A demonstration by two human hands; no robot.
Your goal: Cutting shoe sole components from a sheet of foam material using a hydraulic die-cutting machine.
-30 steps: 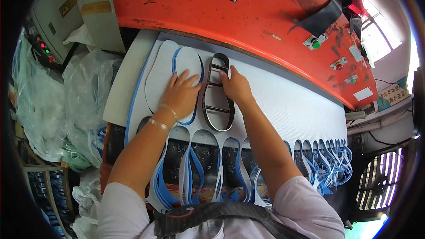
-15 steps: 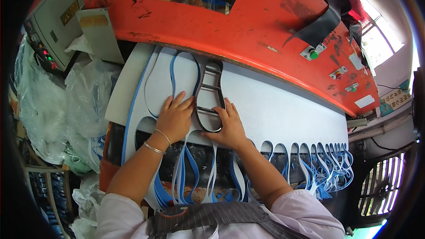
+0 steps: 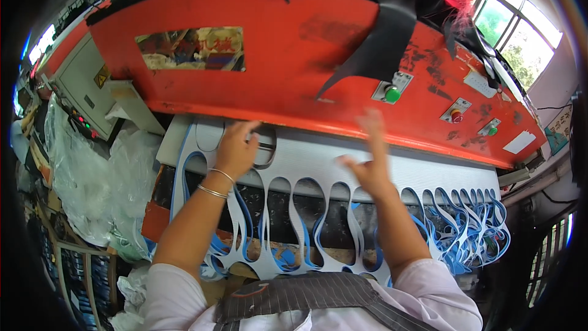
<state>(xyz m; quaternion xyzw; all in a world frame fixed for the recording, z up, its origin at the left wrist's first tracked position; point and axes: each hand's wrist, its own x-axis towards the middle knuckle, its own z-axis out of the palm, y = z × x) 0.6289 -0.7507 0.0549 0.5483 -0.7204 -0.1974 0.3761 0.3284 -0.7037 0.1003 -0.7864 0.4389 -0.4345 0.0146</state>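
A dark metal cutting die [image 3: 266,146], shaped like a shoe sole with crossbars, lies on a white sheet [image 3: 318,158] with blue lower layers. The far end of the die is hidden below the red press beam [image 3: 263,95]. Close to the die's left side is my left hand [image 3: 236,150], fingers somewhat apart and nothing visible in them; whether it touches the die I cannot tell. My right hand [image 3: 372,168] is raised over the sheet, spread and empty, its fingertips blurred. Rounded cut-outs line the sheet's near edge, above a dark work surface [image 3: 278,208].
On the beam's front sit a green button [image 3: 392,94], a red button [image 3: 456,116] and another green one [image 3: 492,131]. Black material [image 3: 383,37] hangs over it. Clear plastic bags [image 3: 79,178] lie at left. Tangled blue-white offcut strips [image 3: 462,239] hang at right.
My right hand has let go of the die and moved up and right. The view has tilted up, showing more of the press. The die now sits farther under the beam.
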